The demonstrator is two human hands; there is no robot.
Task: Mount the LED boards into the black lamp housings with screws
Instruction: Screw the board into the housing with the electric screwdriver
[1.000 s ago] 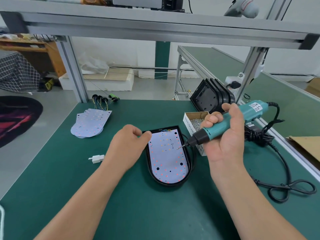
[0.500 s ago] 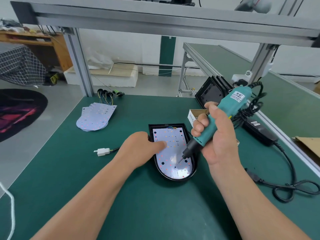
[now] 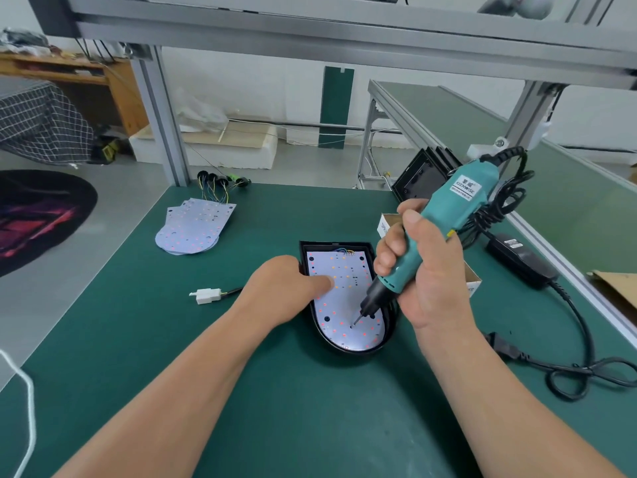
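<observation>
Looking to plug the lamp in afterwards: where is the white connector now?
In the head view the white connector lies on the green table, left of the left hand and black lamp housing, nearer the person than the stack of LED boards.

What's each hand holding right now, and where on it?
Right hand grips the teal screwdriver around its lower body. Left hand holds nothing, pressing the LED board.

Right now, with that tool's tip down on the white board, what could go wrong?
1. The screwdriver leans, so its bit could slip sideways and scratch the LED board.
2. The left hand presses the board close to the bit; a slip might catch its fingers.
</observation>
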